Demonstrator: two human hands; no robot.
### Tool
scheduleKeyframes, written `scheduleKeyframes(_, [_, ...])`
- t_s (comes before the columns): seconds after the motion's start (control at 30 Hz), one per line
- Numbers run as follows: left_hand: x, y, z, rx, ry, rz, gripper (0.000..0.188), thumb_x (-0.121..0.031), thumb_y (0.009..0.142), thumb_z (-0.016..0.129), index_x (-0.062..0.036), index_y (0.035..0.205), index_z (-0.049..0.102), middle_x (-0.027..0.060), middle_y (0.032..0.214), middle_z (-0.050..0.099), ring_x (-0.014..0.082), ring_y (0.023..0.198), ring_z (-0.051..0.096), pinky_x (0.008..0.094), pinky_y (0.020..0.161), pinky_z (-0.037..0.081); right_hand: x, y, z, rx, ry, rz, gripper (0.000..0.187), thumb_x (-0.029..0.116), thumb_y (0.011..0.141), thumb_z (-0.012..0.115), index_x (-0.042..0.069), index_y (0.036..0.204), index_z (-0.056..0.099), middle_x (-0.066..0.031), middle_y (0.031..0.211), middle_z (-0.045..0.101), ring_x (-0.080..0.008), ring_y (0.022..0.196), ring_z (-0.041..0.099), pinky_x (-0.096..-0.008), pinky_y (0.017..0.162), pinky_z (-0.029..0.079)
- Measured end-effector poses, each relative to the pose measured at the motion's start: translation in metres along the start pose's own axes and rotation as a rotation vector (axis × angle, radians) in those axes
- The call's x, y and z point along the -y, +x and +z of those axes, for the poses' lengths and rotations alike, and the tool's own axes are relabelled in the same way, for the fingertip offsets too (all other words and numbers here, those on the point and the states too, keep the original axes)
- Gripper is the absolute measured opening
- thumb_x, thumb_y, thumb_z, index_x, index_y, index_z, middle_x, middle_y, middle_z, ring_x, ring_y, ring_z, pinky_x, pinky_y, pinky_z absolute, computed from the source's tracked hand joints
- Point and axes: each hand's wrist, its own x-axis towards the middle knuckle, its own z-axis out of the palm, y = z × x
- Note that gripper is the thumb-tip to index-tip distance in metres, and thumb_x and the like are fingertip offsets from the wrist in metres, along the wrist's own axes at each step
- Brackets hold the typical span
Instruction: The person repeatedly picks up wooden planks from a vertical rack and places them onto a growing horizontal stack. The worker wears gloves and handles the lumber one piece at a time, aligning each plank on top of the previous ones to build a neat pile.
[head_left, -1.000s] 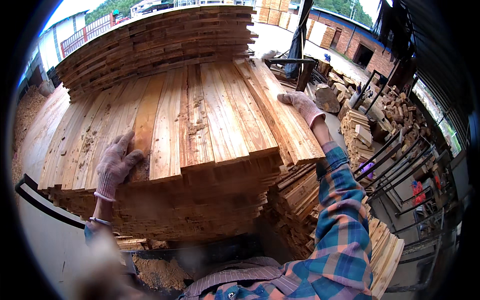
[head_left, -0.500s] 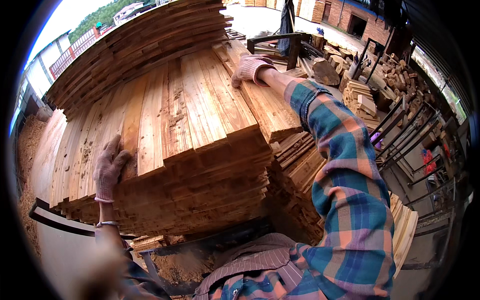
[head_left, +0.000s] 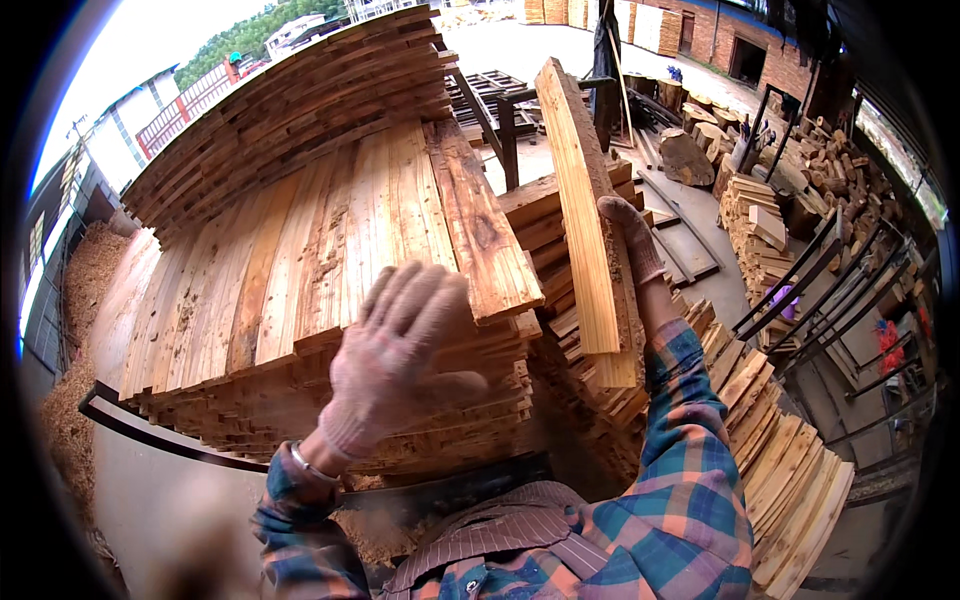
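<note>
My right hand (head_left: 634,238), in a pinkish knit work glove, is closed on the right side of a long wooden plank (head_left: 577,200). That plank stands on edge and tilted, off the right side of the big stack; a second piece shows at its lower end. My left hand (head_left: 395,355), gloved alike, is raised over the near edge of the stack with fingers spread and nothing in it. Below it lies the top layer of planks (head_left: 310,240), side by side, with a darker, knotty plank (head_left: 485,225) at the right end.
Behind the top layer rises a higher pile of planks (head_left: 290,110). More stacked planks (head_left: 770,460) stand at my right. Metal racks (head_left: 810,280) and cut logs (head_left: 820,170) lie farther right. A black metal bar (head_left: 170,435) curves along the left; sawdust (head_left: 90,270) is heaped beyond.
My right hand has lifted a plank off the stack's right edge and swung it right, tilting it up. My left hand has left the stack's front edge and moved right, opening.
</note>
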Motion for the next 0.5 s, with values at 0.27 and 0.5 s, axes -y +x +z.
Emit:
scheduleKeyframes(0.27, [-0.002,0.059,0.074,0.154,0.201,-0.076,0.060,-0.017,0.078,0.067,-0.0050,0.133,0.047,0.0165,0.134,0.050,0.0350,0.127,0.045,0.0455,0.109,0.034,-0.030,0.053,0.020,0.284,-0.035,-0.007,0.076,0.000,0.074,0.070,0.002,0.143,0.039,-0.0066,0.090,0.068,-0.0109,0.067,0.062,-0.0224,0.060,0.053])
scheduleKeyframes(0.5, [-0.005,0.084,0.092,-0.004,0.255,-0.140,0.058,-0.017,0.073,0.067,0.0001,0.125,0.049,0.0191,0.124,0.053,0.0341,0.116,0.052,0.0485,0.100,0.041,-0.043,0.098,0.042,0.317,-0.388,-0.205,0.087,-0.001,0.067,0.072,0.001,0.145,0.034,-0.0128,0.110,0.067,-0.0108,0.076,0.064,-0.0233,0.071,0.053])
